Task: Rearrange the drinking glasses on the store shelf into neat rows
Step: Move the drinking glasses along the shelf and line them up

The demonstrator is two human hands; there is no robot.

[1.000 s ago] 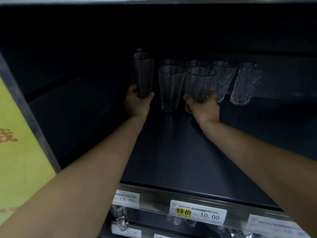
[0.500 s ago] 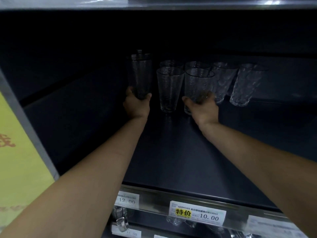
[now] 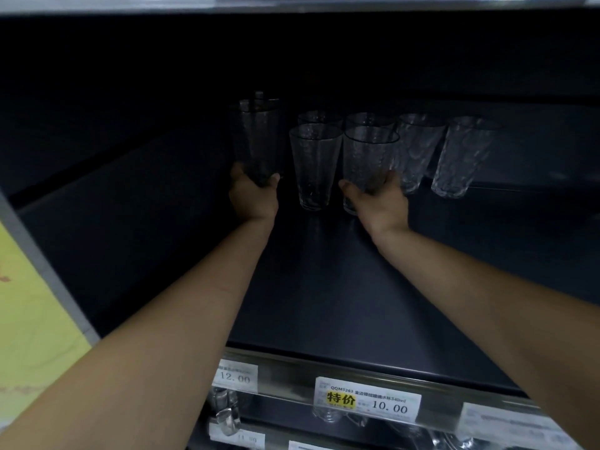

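Gripping low, left hand (image 3: 255, 198) holds the dark glass (image 3: 258, 138) left of the middle glass (image 3: 315, 167), right hand (image 3: 380, 201) the clear glass (image 3: 367, 154) right; align bases gently.

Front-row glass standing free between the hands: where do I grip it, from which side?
Take the front-row glass round its lower wall from the front. It stands upright and tapers toward the base; a rear glass stands close behind, and the dark glass in the left hand and the clear glass in the right hand flank it.
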